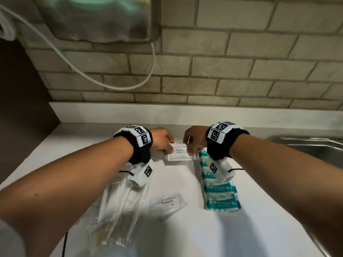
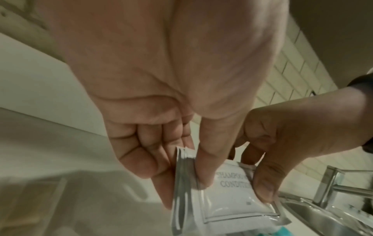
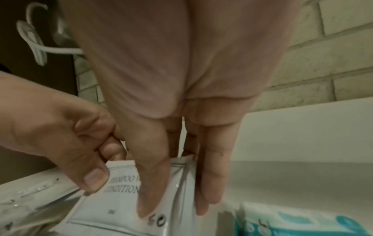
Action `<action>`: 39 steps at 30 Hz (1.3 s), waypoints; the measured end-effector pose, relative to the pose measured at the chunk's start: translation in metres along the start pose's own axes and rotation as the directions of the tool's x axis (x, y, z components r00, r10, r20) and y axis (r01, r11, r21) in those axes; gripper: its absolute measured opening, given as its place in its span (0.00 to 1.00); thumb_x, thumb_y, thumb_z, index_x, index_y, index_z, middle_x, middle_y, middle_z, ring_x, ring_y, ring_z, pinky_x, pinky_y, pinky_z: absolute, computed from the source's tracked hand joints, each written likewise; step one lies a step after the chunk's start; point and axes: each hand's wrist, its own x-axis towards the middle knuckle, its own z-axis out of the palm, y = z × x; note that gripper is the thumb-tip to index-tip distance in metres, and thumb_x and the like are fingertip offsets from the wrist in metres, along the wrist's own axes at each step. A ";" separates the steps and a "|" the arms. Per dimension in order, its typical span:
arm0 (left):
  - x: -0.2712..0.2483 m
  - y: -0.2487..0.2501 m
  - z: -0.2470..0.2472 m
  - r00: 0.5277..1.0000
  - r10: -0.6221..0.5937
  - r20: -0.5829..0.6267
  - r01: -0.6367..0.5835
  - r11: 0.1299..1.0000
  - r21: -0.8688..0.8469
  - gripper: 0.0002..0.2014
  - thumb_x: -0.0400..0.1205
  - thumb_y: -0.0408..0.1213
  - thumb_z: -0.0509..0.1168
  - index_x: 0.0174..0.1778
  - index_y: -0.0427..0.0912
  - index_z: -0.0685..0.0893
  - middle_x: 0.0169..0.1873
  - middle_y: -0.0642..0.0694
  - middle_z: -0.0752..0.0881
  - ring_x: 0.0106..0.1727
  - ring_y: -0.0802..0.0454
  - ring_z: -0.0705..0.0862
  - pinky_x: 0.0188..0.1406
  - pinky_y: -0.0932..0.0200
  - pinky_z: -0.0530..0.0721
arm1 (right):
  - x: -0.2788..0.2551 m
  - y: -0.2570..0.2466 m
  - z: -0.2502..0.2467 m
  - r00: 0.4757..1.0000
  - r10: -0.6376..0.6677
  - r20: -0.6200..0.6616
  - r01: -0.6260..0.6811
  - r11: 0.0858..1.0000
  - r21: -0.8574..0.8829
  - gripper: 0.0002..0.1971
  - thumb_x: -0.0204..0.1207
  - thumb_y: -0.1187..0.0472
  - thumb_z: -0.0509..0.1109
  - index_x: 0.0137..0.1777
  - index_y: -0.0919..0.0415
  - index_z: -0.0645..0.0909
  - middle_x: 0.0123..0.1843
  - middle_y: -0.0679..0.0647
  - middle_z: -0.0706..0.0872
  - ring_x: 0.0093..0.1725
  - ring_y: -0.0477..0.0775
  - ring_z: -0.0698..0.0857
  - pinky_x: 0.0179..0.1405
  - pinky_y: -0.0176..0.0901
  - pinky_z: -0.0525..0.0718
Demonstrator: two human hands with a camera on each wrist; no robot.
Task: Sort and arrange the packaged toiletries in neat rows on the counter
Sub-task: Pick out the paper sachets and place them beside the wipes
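A white sachet printed "shampoo with conditioner" [image 1: 181, 152] is held just above the white counter [image 1: 185, 229], near the back. My left hand [image 1: 167, 145] pinches its left edge between thumb and fingers [image 2: 185, 191]. My right hand [image 1: 192, 147] pinches its right edge [image 3: 174, 210]. The sachet's printed face shows in both wrist views [image 2: 228, 201] [image 3: 113, 202]. A row of teal-and-white packets [image 1: 219, 186] lies to the right, under my right wrist. A small clear toothpaste packet [image 1: 168, 203] lies in the middle. I cannot tell whether a second sachet lies beneath the held one.
Several long clear plastic packages [image 1: 118, 210] lie at the front left, under my left forearm. A steel sink [image 1: 315, 151] with a tap [image 2: 331, 183] is set in the counter at the right. A tiled wall [image 1: 222, 71] with a white cable [image 1: 92, 78] backs the counter.
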 end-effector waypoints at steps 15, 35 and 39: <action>0.049 -0.024 0.020 0.998 -0.064 0.023 0.061 0.992 0.111 0.15 0.76 0.41 0.74 0.57 0.43 0.86 0.44 0.50 0.85 0.44 0.53 0.82 0.48 0.63 0.78 | 0.051 0.016 0.016 0.995 0.088 0.048 -0.076 0.973 -0.216 0.14 0.58 0.59 0.83 0.46 0.55 0.90 0.27 0.51 0.90 0.31 0.51 0.91 0.41 0.52 0.92; 0.036 -0.010 0.016 0.998 0.009 0.061 -0.028 0.944 0.328 0.41 0.67 0.52 0.78 0.74 0.44 0.73 0.67 0.46 0.82 0.64 0.45 0.83 0.62 0.56 0.81 | 0.066 0.015 0.034 0.984 0.173 -0.048 -0.178 0.906 -0.383 0.42 0.29 0.35 0.76 0.51 0.46 0.79 0.42 0.46 0.88 0.41 0.57 0.89 0.43 0.53 0.90; 0.038 -0.007 0.024 0.996 0.080 0.042 -0.090 0.891 0.446 0.41 0.62 0.53 0.81 0.70 0.44 0.76 0.59 0.43 0.82 0.55 0.41 0.85 0.51 0.53 0.85 | 0.101 0.039 0.051 0.984 0.178 0.012 -0.160 0.909 -0.384 0.44 0.21 0.38 0.81 0.47 0.41 0.76 0.35 0.41 0.84 0.34 0.52 0.88 0.35 0.49 0.90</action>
